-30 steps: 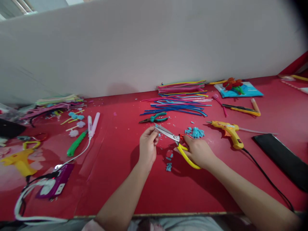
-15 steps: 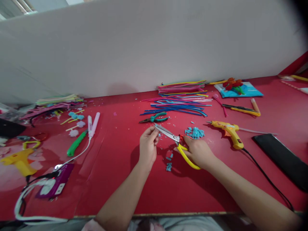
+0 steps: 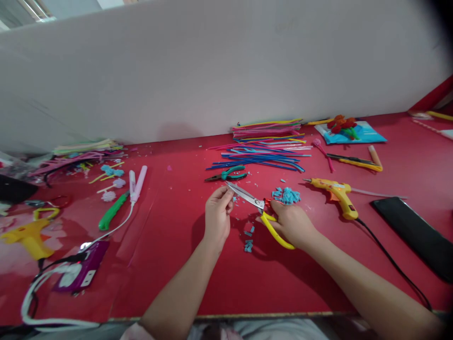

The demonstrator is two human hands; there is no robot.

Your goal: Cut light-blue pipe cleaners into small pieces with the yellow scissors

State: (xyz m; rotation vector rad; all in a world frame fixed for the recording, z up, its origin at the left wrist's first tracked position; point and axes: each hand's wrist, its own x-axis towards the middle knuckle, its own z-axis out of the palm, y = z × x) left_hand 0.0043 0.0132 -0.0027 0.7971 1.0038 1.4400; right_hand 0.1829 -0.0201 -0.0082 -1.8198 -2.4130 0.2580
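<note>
My right hand (image 3: 292, 222) grips a pair of scissors (image 3: 274, 232) with yellow and red handles, its blades pointing up and left. The blade tips reach the fingertips of my left hand (image 3: 218, 210), which are pinched together. Whatever sits in that pinch is too small and hidden to name. Just beyond the right hand lies a heap of short blue fuzzy pieces (image 3: 289, 195). A smaller group of blue pieces (image 3: 248, 245) rests on the red table (image 3: 170, 264) between my forearms. Pliers with teal handles (image 3: 231, 174) lie behind the left hand.
Several coloured pipe cleaners (image 3: 262, 156) are stacked by the grey partition (image 3: 212, 71). A yellow glue gun (image 3: 334, 191) and a black case (image 3: 412, 231) lie on the right. At left are another glue gun (image 3: 30, 236), a green-handled cutter (image 3: 113, 211), a pink flat iron (image 3: 137, 184) and a purple power strip (image 3: 92, 265).
Both hands and the scissors stay nearly in place. The blue bit visible by the blade tips and left fingertips earlier no longer shows there.
</note>
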